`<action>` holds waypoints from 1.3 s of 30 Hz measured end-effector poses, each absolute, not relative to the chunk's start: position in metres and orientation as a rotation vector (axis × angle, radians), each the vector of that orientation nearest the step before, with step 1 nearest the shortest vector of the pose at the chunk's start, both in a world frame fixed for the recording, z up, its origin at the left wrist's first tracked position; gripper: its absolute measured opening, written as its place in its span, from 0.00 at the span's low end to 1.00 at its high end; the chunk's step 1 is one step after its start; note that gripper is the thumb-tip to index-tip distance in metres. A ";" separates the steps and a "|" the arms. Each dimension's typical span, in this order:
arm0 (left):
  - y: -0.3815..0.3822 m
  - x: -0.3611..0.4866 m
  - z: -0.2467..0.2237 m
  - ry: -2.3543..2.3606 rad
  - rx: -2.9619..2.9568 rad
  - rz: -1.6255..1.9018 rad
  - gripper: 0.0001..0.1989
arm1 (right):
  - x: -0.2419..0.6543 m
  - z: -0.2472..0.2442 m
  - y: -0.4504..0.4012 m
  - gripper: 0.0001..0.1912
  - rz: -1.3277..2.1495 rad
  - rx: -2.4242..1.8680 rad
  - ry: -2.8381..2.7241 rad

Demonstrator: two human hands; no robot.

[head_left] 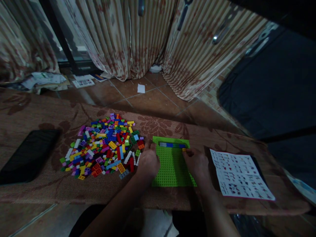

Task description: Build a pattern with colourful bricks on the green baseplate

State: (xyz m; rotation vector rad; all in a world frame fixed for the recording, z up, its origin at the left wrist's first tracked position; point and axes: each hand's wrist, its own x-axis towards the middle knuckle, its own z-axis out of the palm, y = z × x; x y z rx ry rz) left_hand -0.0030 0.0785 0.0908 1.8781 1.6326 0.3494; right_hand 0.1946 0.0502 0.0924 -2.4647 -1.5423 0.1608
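A bright green studded baseplate point(170, 168) lies in front of me with a row of grey, blue and green bricks point(172, 144) near its far edge. My right hand point(198, 163) is closed with a small yellow brick point(184, 149) at its fingertips, just below the right end of that row. My left hand point(149, 161) rests over the baseplate's left edge, its fingers bent and closed on it. Their tips are partly hidden. Left of this hand spreads a pile of mixed coloured bricks point(103, 144).
A printed sheet with small pictures point(239, 174) lies to the right, over a dark flat object. A black tablet-like device point(29, 154) is at the far left. The patterned cloth point(158, 126) covers the table; curtains point(128, 39) hang beyond the tiled floor.
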 end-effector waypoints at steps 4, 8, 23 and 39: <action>0.080 -0.002 0.091 1.644 1.889 0.329 0.22 | 0.189 0.096 0.052 0.09 0.178 -2.503 -1.503; 0.080 -0.002 0.091 1.648 1.907 0.308 0.21 | 0.187 0.096 0.054 0.09 0.150 -2.499 -1.517; 0.082 -0.002 0.084 1.656 1.933 0.362 0.23 | 0.202 0.089 0.059 0.07 0.339 -2.374 -1.337; 0.085 -0.004 0.095 1.679 1.885 0.355 0.22 | 0.204 0.090 0.048 0.12 0.389 -2.258 -1.329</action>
